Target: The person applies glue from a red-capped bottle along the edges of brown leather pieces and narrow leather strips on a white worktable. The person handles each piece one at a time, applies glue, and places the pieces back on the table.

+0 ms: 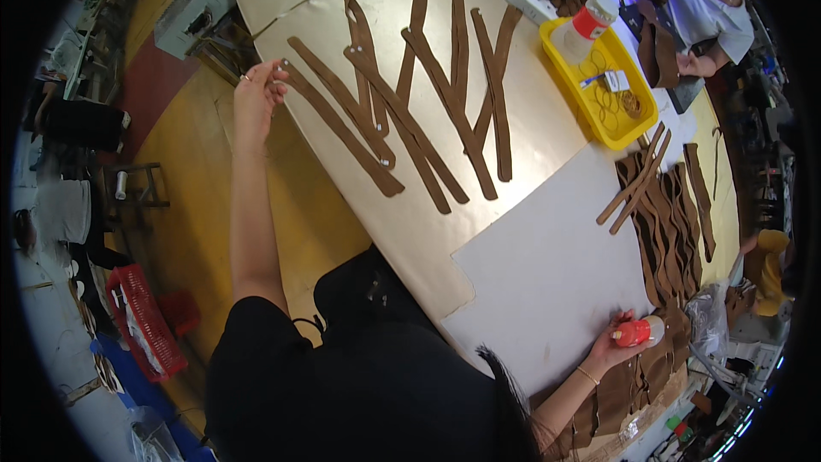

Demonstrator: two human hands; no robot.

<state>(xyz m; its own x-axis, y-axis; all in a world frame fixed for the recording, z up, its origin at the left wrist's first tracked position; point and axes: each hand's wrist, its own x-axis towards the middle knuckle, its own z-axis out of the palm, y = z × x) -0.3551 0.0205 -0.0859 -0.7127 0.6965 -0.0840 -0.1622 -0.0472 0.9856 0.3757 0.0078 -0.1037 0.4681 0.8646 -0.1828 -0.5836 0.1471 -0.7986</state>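
My left hand is stretched out past the table's left edge, its fingers pinched on the upper end of a long brown leather-like strip. The rest of that strip slants down across the gold table cover. Several more brown strips lie beside it, some crossing each other, a few with small white spots near their ends. At the lower right, my right hand is wrapped round a small bottle with a red body and a pale end.
A yellow tray holds a clear jar, cord loops and small items. Stacked brown strips and brown pieces lie at the right, by a grey sheet. Another person works across the table. A red basket stands left.
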